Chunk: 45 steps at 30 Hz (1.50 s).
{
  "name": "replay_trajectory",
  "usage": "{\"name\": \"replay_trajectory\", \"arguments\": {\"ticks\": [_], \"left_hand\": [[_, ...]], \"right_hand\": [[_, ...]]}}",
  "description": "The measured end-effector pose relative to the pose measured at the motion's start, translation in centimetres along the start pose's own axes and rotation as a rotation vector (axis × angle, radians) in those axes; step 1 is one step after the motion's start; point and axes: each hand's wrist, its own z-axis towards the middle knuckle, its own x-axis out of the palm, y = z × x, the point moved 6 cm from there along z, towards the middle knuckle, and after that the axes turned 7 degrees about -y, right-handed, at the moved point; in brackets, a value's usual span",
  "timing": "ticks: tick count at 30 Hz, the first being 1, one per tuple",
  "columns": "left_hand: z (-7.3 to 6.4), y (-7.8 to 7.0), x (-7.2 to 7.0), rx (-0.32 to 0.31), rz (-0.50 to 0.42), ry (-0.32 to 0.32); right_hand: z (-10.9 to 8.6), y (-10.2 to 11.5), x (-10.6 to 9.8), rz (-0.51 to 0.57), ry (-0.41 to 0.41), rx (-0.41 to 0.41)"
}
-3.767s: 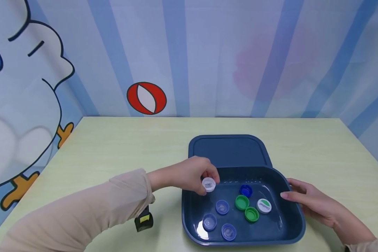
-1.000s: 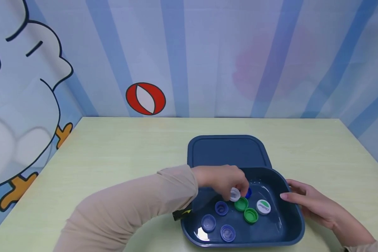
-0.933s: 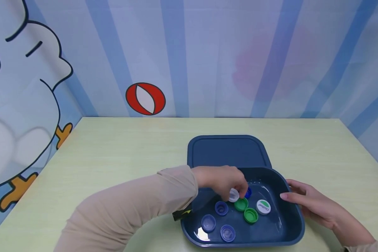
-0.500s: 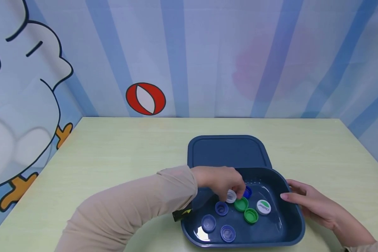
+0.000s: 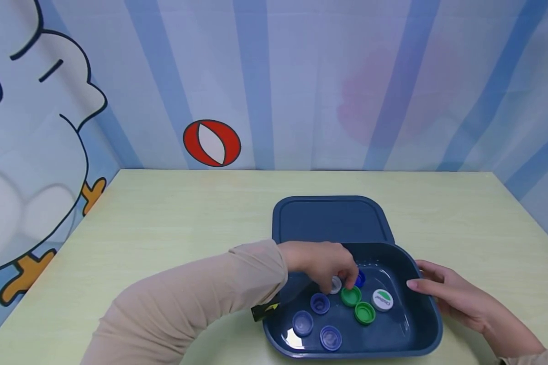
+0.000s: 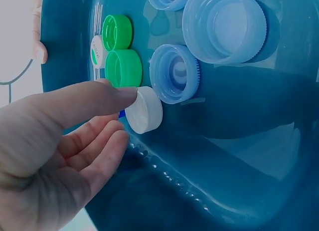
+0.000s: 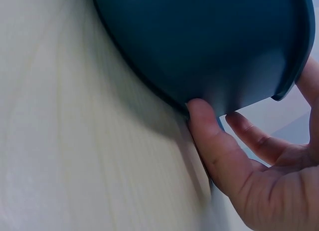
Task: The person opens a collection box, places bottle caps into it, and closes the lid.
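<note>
My left hand (image 5: 326, 263) reaches into a dark blue plastic box (image 5: 356, 354). Its thumb tip overlaps the edge of a white bottle cap (image 6: 144, 110), while the other fingers spread apart from it. The cap sits low in the box, beside a green cap (image 6: 124, 68) and a pale blue cap (image 6: 174, 74). On the box's right side, my right hand (image 5: 456, 294) grips the wall, thumb over the rim and fingers outside. Also in the box lie another green cap (image 5: 365, 313), a white cap with green print (image 5: 382, 300), a dark blue cap (image 5: 360, 279) and more pale blue caps (image 5: 303, 323).
A flat dark blue lid (image 5: 329, 218) lies right behind the box on the pale wooden table (image 5: 187, 213). A black wrist strap with a yellow mark (image 5: 266, 310) hangs under the left sleeve, over the box's left rim. A printed cloth backdrop (image 5: 292, 86) stands behind the table.
My left hand has brought the white cap from the box's back left corner rightward and down among the other caps, and its fingers have loosened. The right hand stays at the rim.
</note>
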Motion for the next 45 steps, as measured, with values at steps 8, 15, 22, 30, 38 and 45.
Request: {"name": "replay_trajectory", "arguments": {"ticks": [8,15,22,30,38,45], "left_hand": [[0.1,0.0,-0.1,0.028,-0.013,-0.012],[-0.3,-0.4,-0.9,0.055,-0.034,-0.034],[-1.8,-0.5,-3.3,0.118,-0.061,-0.149],[-4.4,2.0,-5.7,0.078,-0.118,-0.351],[-7.0,6.9,-7.1,-0.184,-0.209,-0.594],[-8.2,11.2,-5.8,-0.444,-0.315,-0.681]], "right_hand": [[0.1,0.1,-0.1,-0.015,-0.013,0.020],[0.0,0.1,-0.2,-0.018,-0.016,0.023],[0.0,0.2,-0.6,-0.049,-0.046,0.031],[0.0,0.4,-1.7,-0.060,-0.063,0.031],[-0.1,1.3,-3.0,-0.030,-0.051,-0.003],[1.0,2.2,-4.1,-0.122,-0.111,-0.025]]}}
